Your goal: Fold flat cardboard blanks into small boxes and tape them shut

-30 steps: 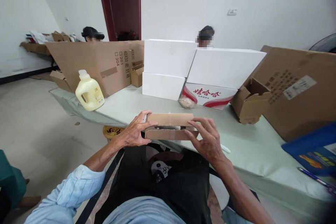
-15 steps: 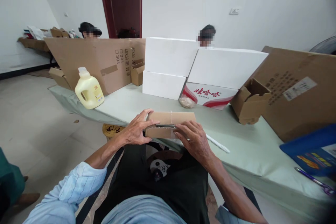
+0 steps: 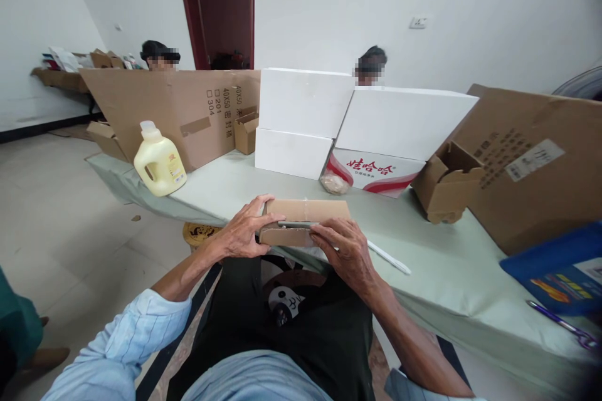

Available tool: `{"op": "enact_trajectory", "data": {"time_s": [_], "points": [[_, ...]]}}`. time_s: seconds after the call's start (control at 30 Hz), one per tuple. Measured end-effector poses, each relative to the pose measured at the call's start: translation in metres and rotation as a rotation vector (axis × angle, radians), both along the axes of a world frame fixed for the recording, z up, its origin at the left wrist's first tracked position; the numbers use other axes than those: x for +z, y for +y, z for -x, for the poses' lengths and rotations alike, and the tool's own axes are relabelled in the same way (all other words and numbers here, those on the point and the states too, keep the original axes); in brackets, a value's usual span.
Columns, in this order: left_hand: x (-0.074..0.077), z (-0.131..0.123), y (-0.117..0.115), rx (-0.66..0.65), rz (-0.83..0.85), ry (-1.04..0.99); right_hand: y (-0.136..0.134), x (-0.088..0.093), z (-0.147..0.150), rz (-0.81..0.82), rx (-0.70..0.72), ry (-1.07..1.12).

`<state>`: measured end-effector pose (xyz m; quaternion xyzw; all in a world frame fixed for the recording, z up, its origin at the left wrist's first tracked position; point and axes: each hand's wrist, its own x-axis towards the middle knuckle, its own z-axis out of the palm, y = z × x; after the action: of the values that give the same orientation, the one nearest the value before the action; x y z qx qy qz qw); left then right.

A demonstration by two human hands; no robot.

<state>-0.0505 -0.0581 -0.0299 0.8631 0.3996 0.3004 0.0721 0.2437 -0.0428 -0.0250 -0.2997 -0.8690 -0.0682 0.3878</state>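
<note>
A small brown cardboard box (image 3: 308, 208) sits at the table's near edge, in front of my body. A long gap runs between its top flaps, and a dark grey flat edge (image 3: 294, 224) shows inside it. My left hand (image 3: 249, 229) grips the left end of the box, thumb along the gap and fingers over the far corner. My right hand (image 3: 343, 244) is curled over the right part, its fingertips pressed on the near flap by the gap. What lies deeper in the box is hidden.
Behind the box stand white boxes (image 3: 305, 103) and a red-and-white carton (image 3: 376, 169). A yellow jug (image 3: 160, 160) is at left. An open carton (image 3: 449, 182), a white stick (image 3: 389, 258), a blue package (image 3: 555, 269) and a purple pen-like tool (image 3: 562, 322) lie right. Two people sit beyond.
My right hand's fingers have shifted slightly along the gap, and a little more of the grey edge shows. The box and my left hand have stayed in place.
</note>
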Motion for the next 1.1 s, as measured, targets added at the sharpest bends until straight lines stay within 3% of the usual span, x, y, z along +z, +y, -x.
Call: {"op": "enact_trajectory", "data": {"time_s": [0.3,0.5,0.67,0.9,1.1], "points": [[0.01,0.002,0.001,0.07,0.004,0.091,0.014,0.0,-0.014,0.049,-0.021,-0.026],[0.032,-0.026,0.009,0.059,-0.089,0.114,0.024,-0.001,-0.006,0.1,0.01,0.058],[0.041,-0.051,0.02,0.019,-0.101,0.096,0.025,0.001,-0.002,0.128,-0.002,0.097],[0.049,-0.057,0.024,0.046,-0.064,0.149,0.028,-0.006,-0.007,0.019,-0.103,0.057],[0.052,-0.064,0.025,0.056,-0.055,0.143,0.028,-0.007,-0.002,0.062,-0.094,0.073]]}}
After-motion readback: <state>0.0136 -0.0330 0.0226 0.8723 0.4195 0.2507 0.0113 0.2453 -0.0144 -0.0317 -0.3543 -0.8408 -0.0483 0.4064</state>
